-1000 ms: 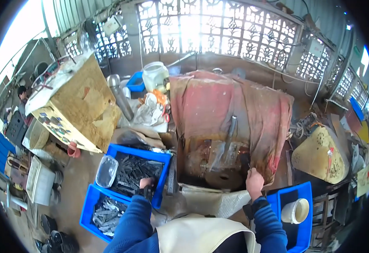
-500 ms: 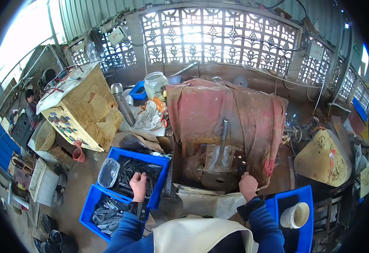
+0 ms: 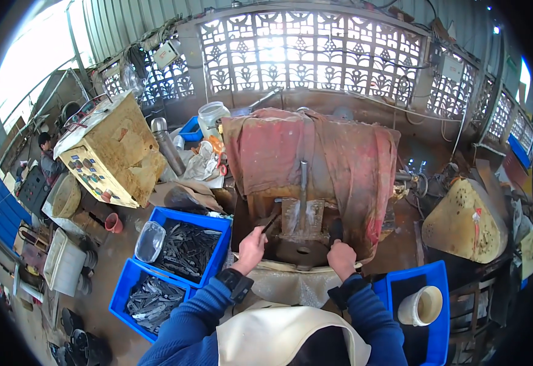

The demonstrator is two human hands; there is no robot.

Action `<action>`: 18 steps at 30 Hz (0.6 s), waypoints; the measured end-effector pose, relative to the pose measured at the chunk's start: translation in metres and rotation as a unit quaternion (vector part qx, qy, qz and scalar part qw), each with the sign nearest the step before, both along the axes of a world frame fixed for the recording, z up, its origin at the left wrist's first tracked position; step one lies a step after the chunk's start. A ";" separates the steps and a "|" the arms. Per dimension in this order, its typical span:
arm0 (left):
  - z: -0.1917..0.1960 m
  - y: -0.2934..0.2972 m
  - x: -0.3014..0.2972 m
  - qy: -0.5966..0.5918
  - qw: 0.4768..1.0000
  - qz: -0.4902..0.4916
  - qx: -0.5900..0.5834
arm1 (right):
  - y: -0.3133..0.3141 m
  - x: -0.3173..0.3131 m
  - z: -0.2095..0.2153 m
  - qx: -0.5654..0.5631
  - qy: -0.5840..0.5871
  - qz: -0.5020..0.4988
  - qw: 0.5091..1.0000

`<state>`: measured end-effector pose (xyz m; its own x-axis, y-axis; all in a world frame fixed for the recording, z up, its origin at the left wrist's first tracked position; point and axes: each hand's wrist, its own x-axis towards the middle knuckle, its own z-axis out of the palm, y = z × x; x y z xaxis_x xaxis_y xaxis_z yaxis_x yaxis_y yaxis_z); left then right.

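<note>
My left hand is closed on a thin dark metal strip, whose tip points up and toward the machine's opening. My right hand is closed at the right side of that opening, around a dark elongated piece; its exact kind is not clear. Between the hands lies the machine's wet metal block, with an upright metal pipe rising behind it. A stained red cloth drapes over the machine. To the left, a blue bin holds many dark metal strips.
Nearer, another blue bin contains greyer strips. A clear plastic tub rests on the farther bin. At right, a blue crate carries a cream bucket. A yellowed control box stands at far left; a person is beyond it.
My left hand has moved right from the bin of dark strips to the machine's opening, now with a strip in it. My right hand has shifted slightly left, and a dark piece shows above it.
</note>
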<state>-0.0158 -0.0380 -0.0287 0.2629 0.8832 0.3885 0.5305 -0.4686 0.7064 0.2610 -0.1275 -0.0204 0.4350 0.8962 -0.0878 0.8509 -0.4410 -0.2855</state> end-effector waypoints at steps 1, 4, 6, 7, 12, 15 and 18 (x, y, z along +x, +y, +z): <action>-0.003 -0.001 0.003 -0.001 1.000 0.000 -0.002 | 0.000 0.004 -0.002 -0.002 -0.001 0.000 1.000; -0.003 0.000 0.004 0.088 0.994 0.066 -0.014 | 0.001 0.010 -0.002 -0.026 0.042 0.040 0.998; -0.002 0.003 0.006 0.113 0.990 0.084 -0.025 | 0.003 0.018 0.004 -0.020 0.046 0.043 0.998; -0.002 0.004 0.008 0.137 0.985 0.100 -0.035 | 0.004 0.023 0.007 -0.013 0.050 0.042 0.998; -0.002 0.005 0.010 0.209 0.967 0.132 -0.065 | -0.005 0.028 0.002 -0.011 0.050 0.029 0.998; -0.001 0.003 0.013 0.213 0.966 0.134 -0.063 | -0.007 0.022 0.000 -0.002 0.045 0.027 0.999; 0.000 0.003 0.016 0.213 0.966 0.136 -0.055 | -0.008 0.022 0.002 0.011 0.036 0.028 0.999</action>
<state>0.0004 -0.0350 -0.0288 0.1303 0.9717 0.1969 0.8773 -0.2055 0.4338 0.2831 -0.1351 -0.0187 0.3778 0.9208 -0.0974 0.8506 -0.3867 -0.3563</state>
